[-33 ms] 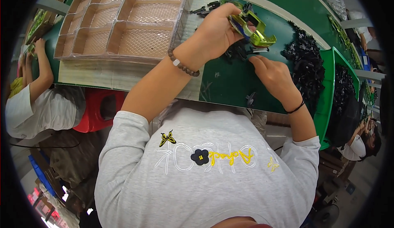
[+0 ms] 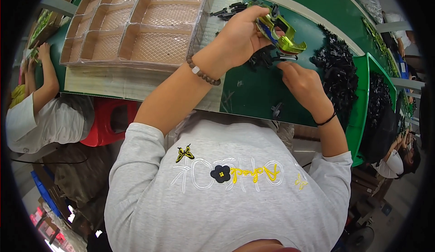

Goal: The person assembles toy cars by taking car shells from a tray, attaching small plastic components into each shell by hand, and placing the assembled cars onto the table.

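My left hand (image 2: pixel 238 39), with a beaded bracelet at its wrist, grips a shiny yellow-green curved plastic part (image 2: pixel 292 48) with dark pieces at its inner side. Just below the part's lower end, my right hand (image 2: pixel 302 82) has thumb and forefinger pinched on a small black plastic piece (image 2: pixel 285 58). Its far end sits close under the green part; whether they touch I cannot tell. Loose black pieces (image 2: pixel 260 60) lie on the table beneath the left hand. A single black piece (image 2: pixel 277 110) rests near the front edge.
A clear-walled compartment tray (image 2: pixel 136 64) stands at the left on the green table (image 2: pixel 242 95). A heap of black pieces (image 2: pixel 337 66) lies right of my hands, beside a green crate (image 2: pixel 361 107) holding more. At far left a person's arm (image 2: pixel 45 75) reaches over the table.
My left hand and the green part have shifted slightly right, and the part has tilted a little. The right hand has barely moved and stays pinched.
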The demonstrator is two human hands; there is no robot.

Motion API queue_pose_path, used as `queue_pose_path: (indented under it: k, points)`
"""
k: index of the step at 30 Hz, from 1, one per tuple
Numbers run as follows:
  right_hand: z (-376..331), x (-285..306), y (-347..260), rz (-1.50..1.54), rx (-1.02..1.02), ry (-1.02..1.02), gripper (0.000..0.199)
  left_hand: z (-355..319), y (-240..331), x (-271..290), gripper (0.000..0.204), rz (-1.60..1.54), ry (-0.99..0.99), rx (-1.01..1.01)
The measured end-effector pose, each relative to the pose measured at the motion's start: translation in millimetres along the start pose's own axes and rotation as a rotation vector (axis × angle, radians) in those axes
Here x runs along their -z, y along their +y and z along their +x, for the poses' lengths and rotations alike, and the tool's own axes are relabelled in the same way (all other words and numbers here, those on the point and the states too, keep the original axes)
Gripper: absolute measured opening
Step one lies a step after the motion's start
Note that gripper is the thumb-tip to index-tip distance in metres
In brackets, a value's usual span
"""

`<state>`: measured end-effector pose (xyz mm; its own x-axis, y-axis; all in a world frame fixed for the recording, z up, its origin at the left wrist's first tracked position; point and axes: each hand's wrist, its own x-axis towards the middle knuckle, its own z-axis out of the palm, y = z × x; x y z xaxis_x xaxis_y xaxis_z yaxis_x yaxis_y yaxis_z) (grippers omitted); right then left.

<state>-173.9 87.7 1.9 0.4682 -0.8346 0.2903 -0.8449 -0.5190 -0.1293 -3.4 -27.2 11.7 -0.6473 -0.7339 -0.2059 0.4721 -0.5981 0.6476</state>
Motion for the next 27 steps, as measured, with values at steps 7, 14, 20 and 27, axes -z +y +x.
queue_pose_path:
  k: [7,14,20,27]
  points:
    - [-7,21,20,1.041,-0.665,0.452,0.012,0,-5,2,0.051,-0.077,-0.214,0.139]
    - [50,49,12,0.755,-0.529,0.650,0.014,-10,-7,-4,0.051,0.043,-0.256,0.152]
    - [72,51,17,0.248,-0.361,0.537,0.013,-12,-8,-5,0.049,0.073,-0.234,0.113]
    - [85,31,18,0.013,-0.228,0.635,0.012,-15,-8,-8,0.048,0.031,-0.246,0.128]
